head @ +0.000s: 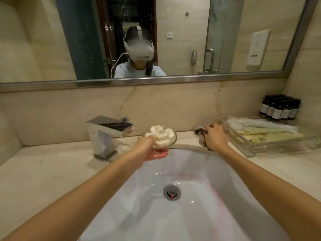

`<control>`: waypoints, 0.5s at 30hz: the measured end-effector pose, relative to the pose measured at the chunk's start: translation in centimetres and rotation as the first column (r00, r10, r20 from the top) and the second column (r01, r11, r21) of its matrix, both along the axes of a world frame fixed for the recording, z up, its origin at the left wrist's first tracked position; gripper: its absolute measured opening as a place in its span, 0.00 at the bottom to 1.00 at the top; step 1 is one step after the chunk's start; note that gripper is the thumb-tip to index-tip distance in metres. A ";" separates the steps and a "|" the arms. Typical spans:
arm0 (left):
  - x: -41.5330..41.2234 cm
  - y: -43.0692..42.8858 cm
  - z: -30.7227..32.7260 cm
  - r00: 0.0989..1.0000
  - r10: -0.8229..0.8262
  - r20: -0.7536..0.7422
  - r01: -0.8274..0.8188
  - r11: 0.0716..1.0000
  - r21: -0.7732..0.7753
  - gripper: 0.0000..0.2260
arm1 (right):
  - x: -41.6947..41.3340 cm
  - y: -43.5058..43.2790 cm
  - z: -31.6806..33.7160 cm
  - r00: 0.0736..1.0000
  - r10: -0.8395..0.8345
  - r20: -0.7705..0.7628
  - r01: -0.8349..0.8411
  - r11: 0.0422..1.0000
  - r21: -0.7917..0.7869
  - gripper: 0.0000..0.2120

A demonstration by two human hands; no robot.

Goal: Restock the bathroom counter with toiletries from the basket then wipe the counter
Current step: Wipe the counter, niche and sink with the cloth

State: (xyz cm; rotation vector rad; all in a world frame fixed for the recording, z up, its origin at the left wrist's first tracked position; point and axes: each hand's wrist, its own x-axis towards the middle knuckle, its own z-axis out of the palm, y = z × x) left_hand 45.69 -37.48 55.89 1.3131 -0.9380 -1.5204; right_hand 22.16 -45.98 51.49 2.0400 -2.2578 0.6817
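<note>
This is a bathroom, by the look a hotel's. A white sink [173,171] fills the lower middle, with a chrome tap [107,131] on a marble counter [43,171] under a wide mirror [52,40]. At right stand small matching bottles [279,108] and a clear tray [251,151] of wrapped toiletries [271,134].

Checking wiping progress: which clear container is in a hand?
The small round dish of soaps, held by the left hand; the rectangular tray of sachets sits on the counter, unheld.

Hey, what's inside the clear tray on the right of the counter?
The clear tray holds flat white and pale yellow packets lying lengthwise. Anything beneath the top packets is covered, and their print is too blurred to read.
</note>
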 end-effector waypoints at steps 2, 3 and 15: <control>2.2 1.2 -0.5 0.997 -0.004 0.075 0.002 1.000 0.020 0.14 | 1.8 0.2 0.0 0.996 0.079 0.036 -0.079 0.997 -0.005 0.15; 3.1 1.8 -0.9 0.994 -0.014 0.113 0.010 0.999 0.033 0.15 | 3.1 0.3 -0.1 0.991 0.118 0.055 -0.118 0.993 -0.010 0.14; 9.0 7.3 -2.2 0.941 -0.118 0.317 0.092 0.991 0.094 0.09 | 13.5 0.9 -1.0 0.938 0.329 0.110 -0.322 0.944 -0.076 0.14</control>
